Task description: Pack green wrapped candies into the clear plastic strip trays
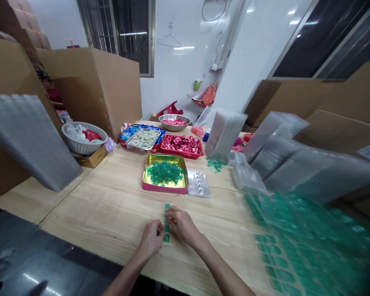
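Observation:
On the table in front of me lies a narrow strip of green square pieces (167,237) in what looks like a clear plastic tray. My left hand (151,239) is closed at the strip's left side, fingertips bent together at its edge. From the right, my right hand (182,224) reaches over the strip with curled fingers pressed close to it. Whatever is between the fingertips of either hand is too small or hidden to make out. Just beyond, a gold-lined tin (146,183) holds a heap of loose green pieces (165,172). A clear moulded tray (199,184) lies beside the tin.
Filled green trays (308,246) cover the right side. Behind them stand stacked clear trays (223,133). A red tray of packets (200,153), a silver tray (132,144) and a steel bowl (174,126) are farther back. Another tray stack (33,139) leans left, near a white basket (80,144).

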A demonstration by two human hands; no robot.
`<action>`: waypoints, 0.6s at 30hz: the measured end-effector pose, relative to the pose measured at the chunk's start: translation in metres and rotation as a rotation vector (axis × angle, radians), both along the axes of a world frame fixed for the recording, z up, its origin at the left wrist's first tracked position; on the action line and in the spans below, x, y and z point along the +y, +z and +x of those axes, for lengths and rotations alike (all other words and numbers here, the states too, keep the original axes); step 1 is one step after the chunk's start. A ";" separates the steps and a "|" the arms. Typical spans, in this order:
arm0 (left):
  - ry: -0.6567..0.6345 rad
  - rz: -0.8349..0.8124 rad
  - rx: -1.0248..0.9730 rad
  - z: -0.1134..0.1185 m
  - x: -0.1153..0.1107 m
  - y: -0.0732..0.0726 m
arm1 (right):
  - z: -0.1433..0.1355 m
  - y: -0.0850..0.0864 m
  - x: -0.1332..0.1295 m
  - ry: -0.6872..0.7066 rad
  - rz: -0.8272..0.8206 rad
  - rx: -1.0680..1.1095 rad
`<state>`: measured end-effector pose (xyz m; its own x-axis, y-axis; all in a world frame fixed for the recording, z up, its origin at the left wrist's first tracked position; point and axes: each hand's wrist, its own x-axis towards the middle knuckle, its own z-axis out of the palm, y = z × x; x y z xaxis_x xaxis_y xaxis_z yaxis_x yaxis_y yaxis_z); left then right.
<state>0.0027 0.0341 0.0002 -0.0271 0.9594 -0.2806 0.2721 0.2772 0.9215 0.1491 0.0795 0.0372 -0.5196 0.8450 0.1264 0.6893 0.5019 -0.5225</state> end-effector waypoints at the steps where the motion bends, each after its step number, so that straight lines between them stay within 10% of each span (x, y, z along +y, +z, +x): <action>1: 0.013 -0.009 -0.009 0.001 0.000 -0.001 | -0.003 -0.004 0.002 0.032 0.006 -0.048; 13: 0.006 -0.067 -0.020 0.009 -0.007 -0.001 | 0.005 -0.015 -0.020 -0.226 -0.006 0.110; 18: 0.026 -0.084 -0.166 0.019 -0.020 -0.012 | 0.023 -0.015 -0.052 -0.439 -0.066 -0.152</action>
<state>0.0221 0.0138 -0.0117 0.0023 0.9321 -0.3623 0.1100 0.3599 0.9265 0.1725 0.0277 0.0222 -0.1195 0.9927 0.0148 0.9003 0.1146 -0.4198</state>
